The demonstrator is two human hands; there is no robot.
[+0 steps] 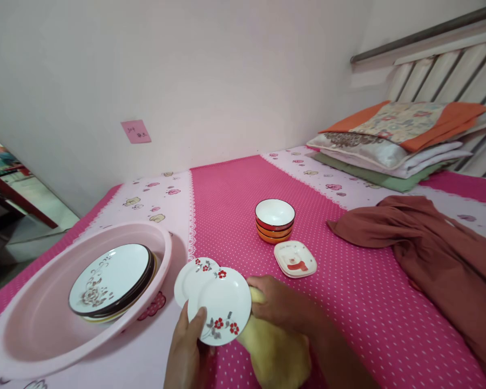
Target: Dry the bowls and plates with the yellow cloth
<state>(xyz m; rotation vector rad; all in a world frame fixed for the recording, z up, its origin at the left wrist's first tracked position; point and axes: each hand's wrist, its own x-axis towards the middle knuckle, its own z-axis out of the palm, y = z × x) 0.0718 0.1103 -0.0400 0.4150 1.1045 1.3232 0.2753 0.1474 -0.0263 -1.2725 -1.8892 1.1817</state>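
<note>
White wall (pixel 210 75) rises behind the pink basin (pixel 32 319), and a bedspread (pixel 235 205) of dotted magenta and flowered pale panels spreads beneath it. Well to the basin's right lies a crumpled rust-brown garment (pixel 437 270); also far right of the basin, but farther back, a pile of folded bedding (pixel 392 146) is topped with an orange-edged floral piece. Right of the basin and nearer you, your right hand (pixel 277 300) is closed around a yellow cloth (pixel 279 351). Inside the basin, toward its right side, rests a stack of plates (pixel 113 275), the uppermost bearing a brown floral motif. Just right of the basin, your left hand (pixel 184 348) holds a red-flowered plate (pixel 221 302), thumb over its face. Partly covered by it, closer to the basin, is a matching plate (pixel 188 278); what supports this one cannot be told. Farther right of the basin stand stacked bowls (pixel 274 227) and, just nearer you, a rounded-square dish (pixel 295 259). Behind the basin, a pink note (pixel 136 132) marks the wall.
</note>
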